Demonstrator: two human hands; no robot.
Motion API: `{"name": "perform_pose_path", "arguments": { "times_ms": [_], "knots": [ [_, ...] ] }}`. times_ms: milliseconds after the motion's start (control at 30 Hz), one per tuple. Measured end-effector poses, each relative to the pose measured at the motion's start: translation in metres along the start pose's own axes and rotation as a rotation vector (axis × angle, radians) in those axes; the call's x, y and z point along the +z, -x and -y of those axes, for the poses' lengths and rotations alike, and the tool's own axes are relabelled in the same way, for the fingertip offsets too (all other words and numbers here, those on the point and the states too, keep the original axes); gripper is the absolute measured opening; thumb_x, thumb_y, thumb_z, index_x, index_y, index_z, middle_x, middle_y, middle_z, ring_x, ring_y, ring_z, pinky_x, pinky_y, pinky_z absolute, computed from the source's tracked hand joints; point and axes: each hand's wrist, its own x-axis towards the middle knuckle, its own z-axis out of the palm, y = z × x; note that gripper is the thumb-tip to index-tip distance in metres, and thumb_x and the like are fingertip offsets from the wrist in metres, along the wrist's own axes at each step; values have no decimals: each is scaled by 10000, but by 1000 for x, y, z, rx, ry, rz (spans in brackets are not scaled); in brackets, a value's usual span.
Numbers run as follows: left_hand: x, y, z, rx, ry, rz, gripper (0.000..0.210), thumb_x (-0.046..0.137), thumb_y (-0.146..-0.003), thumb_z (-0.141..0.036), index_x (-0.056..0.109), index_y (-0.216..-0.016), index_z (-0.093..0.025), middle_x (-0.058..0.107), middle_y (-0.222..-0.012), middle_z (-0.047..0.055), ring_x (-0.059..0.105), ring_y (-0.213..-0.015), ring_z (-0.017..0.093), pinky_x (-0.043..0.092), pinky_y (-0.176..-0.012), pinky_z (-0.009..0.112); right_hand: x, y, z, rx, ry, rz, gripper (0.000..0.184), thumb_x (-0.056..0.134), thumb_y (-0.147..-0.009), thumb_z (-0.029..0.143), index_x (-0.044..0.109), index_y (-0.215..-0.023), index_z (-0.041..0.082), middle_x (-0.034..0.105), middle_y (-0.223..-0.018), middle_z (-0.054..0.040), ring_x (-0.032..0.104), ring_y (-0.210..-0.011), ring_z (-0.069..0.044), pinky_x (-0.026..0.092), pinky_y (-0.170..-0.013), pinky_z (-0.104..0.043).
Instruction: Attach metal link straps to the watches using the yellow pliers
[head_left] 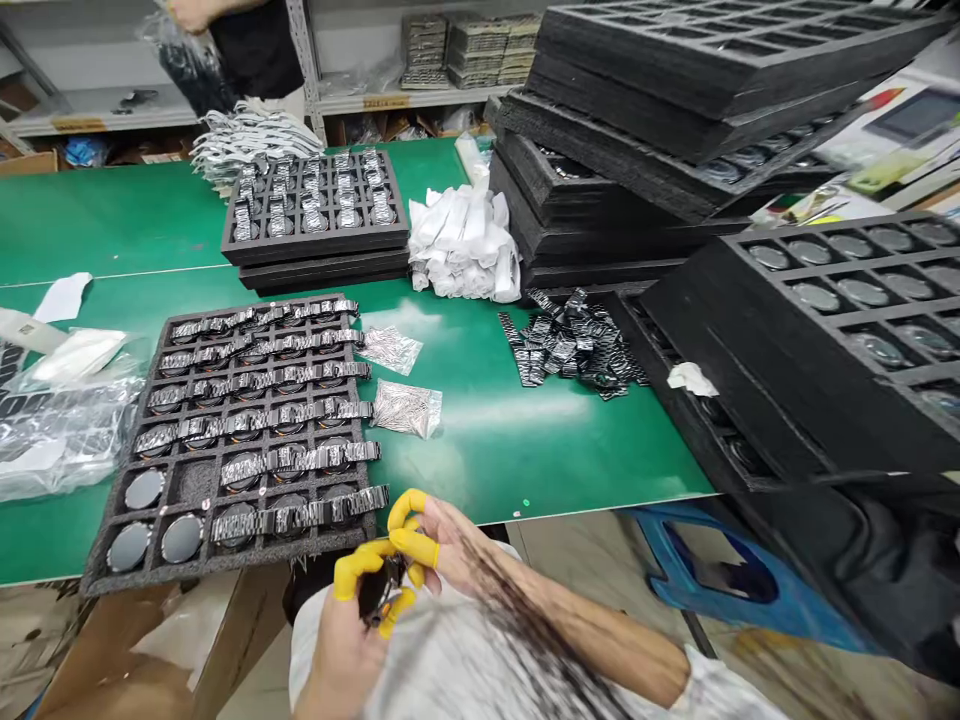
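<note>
Yellow finger cots cover several fingertips on both my hands. My left hand (341, 635) is closed around a dark round watch (375, 592) at the table's front edge, above my lap. My right hand (446, 545) meets it there, thumb and fingers pinched at the watch's far side. Whatever those fingertips hold is too small or hidden to make out. Just beyond my left hand lies a black foam tray (191, 482). Most of its compartments hold watches with black link bands; several near the front left corner hold bare round watch heads (182, 539).
Two bags of small metal pins (407, 408) lie right of the tray. Loose black band pieces (574, 345) are heaped farther right, beside tall foam tray stacks (750, 370). White wrappings (463, 243) lie behind. A blue stool (675, 570) stands below; another person's arm (202, 12) shows at the back.
</note>
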Motion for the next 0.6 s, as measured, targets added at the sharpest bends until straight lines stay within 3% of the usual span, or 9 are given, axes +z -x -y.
{"name": "perform_pose_path", "arguments": {
  "times_ms": [67, 100, 200, 267, 367, 500, 600],
  "knots": [
    [17, 2, 3, -144, 108, -98, 335, 847, -849, -449, 688, -1118, -328, 784, -1092, 46, 759, -989, 258, 617, -899, 383, -20, -10, 8, -64, 90, 29, 432, 646, -953, 637, 572, -1048, 223, 634, -715, 42, 575, -547, -126, 454, -499, -224],
    [20, 3, 2, -203, 162, -128, 378, 841, -851, -482, 676, -1154, -328, 789, -1053, 41, 761, -925, 238, 615, -849, 353, -35, -16, 14, -132, 199, -18, 398, 633, -977, 601, 596, -1073, 217, 669, -784, 10, 610, -622, -143, 489, -566, -248],
    [15, -1, -8, -310, 293, -133, 571, 884, -774, -576, 693, -1225, -281, 787, -920, 50, 744, -801, 222, 597, -746, 314, -90, -36, 39, -345, 731, -423, 221, 711, -964, 370, 663, -1110, 211, 669, -1011, -51, 618, -852, -185, 496, -778, -309],
    [6, -5, -16, -345, 332, -106, 639, 912, -724, -591, 726, -1229, -247, 777, -888, 66, 733, -745, 225, 593, -692, 320, -122, -48, 54, -298, 1020, -493, 149, 721, -945, 240, 685, -1086, 211, 630, -1042, -57, 593, -893, -199, 459, -809, -315],
    [-5, -10, -23, -416, 367, -55, 668, 945, -688, -553, 745, -1243, -239, 766, -896, 74, 682, -617, 192, 558, -565, 305, -146, -61, 65, -259, 1177, -412, 62, 661, -961, 148, 677, -953, 208, 584, -981, -46, 551, -893, -205, 407, -783, -301],
    [-7, -10, -23, -433, 427, -36, 678, 964, -669, -526, 758, -1259, -264, 761, -887, 64, 608, -534, 144, 501, -494, 266, -150, -66, 66, -305, 1141, -328, 180, 634, -937, 81, 613, -808, 206, 564, -891, -18, 505, -829, -186, 363, -744, -283],
    [-4, -6, -17, -377, 434, -90, 659, 960, -667, -555, 783, -1229, -260, 765, -878, 69, 599, -547, 141, 490, -503, 257, -152, -63, 65, -343, 1083, -295, 176, 668, -912, 97, 610, -783, 201, 590, -837, 3, 502, -755, -162, 362, -714, -273]
  ]
}}
